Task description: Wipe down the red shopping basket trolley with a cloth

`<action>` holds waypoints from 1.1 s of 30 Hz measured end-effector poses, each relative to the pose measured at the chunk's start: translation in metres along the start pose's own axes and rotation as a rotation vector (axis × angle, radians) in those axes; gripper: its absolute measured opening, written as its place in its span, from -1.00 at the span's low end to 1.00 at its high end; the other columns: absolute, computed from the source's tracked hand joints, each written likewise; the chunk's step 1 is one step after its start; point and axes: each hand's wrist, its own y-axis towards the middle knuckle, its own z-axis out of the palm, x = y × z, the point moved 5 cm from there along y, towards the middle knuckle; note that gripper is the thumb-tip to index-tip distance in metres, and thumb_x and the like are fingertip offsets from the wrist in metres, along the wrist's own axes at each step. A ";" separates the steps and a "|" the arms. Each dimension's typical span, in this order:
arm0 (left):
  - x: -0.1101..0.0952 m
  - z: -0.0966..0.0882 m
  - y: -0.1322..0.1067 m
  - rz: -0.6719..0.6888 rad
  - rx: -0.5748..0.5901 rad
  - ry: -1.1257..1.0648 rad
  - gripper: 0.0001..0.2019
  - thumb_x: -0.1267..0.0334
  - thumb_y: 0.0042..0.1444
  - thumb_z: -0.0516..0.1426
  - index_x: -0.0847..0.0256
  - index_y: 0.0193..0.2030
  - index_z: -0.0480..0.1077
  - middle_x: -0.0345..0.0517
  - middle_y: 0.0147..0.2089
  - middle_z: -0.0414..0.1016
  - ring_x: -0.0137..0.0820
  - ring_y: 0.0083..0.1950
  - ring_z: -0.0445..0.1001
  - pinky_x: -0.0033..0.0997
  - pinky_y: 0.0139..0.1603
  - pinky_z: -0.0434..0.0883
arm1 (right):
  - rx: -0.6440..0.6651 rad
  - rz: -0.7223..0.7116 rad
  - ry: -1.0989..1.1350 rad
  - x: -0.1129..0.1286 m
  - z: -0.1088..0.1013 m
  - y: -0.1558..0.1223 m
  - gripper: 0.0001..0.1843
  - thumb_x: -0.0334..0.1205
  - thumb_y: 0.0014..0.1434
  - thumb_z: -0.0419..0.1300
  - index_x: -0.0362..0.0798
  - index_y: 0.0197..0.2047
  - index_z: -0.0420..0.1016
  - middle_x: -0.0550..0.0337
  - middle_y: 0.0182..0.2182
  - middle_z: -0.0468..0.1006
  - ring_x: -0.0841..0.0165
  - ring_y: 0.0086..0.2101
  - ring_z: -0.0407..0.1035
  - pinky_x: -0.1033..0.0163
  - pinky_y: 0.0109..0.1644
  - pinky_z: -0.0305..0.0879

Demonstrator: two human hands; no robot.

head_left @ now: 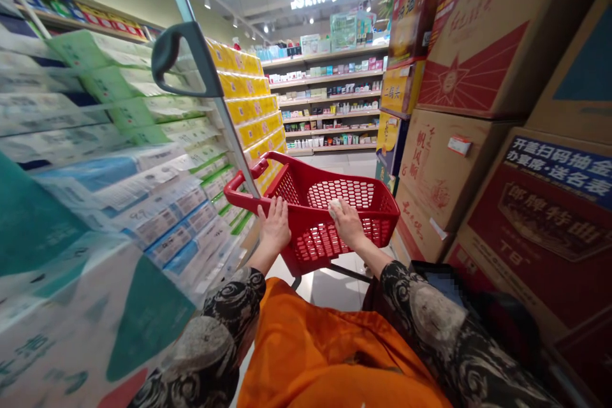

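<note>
A red plastic shopping cart (pixel 306 248) with perforated basket sides stands sideways before me. My left hand (pixel 275 227) lies on its near rim, close to the cart's handle end, with the fingers stretched out. On the same rim further right, my right hand (pixel 349 224) is closed around a crumpled white cloth (pixel 336 206), which presses against the cart's edge. A slanted metal pole (pixel 233 131) with a grey loop-shaped grip (pixel 210 70) rises at the cart's left end. How the pole joins the cart is unclear.
Stacked tissue packs (pixel 176 229) crowd the left side, with yellow packs (pixel 248 102) behind. Cardboard cartons (pixel 440 159) are piled high on the right. Shelves of small products (pixel 329 102) cross the far end. Pale floor tiles (pixel 329 162) show beyond the cart.
</note>
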 end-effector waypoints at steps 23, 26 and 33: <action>-0.071 -0.008 0.014 0.237 0.017 -0.317 -0.41 0.40 0.03 -0.08 0.30 0.27 0.08 0.03 0.34 0.08 -0.30 0.36 0.02 0.07 0.34 -0.13 | 0.176 0.081 0.354 0.048 0.004 0.027 -0.32 -0.30 0.17 0.03 -0.09 0.33 -0.08 -0.06 0.10 0.38 0.23 0.06 0.29 -0.02 0.18 0.13; -0.080 -0.011 0.019 0.272 -0.066 -0.338 -0.50 0.30 0.07 -0.06 0.23 0.20 0.18 0.01 0.29 0.20 -0.26 0.31 0.11 0.12 0.34 -0.20 | 0.236 0.105 0.216 0.033 -0.005 0.015 -0.45 -0.25 0.25 -0.07 -0.06 0.30 0.03 -0.05 0.20 0.24 0.19 0.19 0.11 -0.21 0.25 -0.15; -0.086 -0.008 0.031 0.190 -0.150 -0.254 -0.65 0.18 0.11 0.00 0.24 0.02 0.31 0.12 0.18 0.30 -0.14 0.18 0.26 0.21 0.28 -0.09 | 0.245 0.125 0.203 0.021 -0.019 0.003 -0.57 -0.19 0.31 -0.17 0.02 0.18 0.26 0.05 0.18 0.29 0.27 0.18 0.12 -0.21 0.26 -0.20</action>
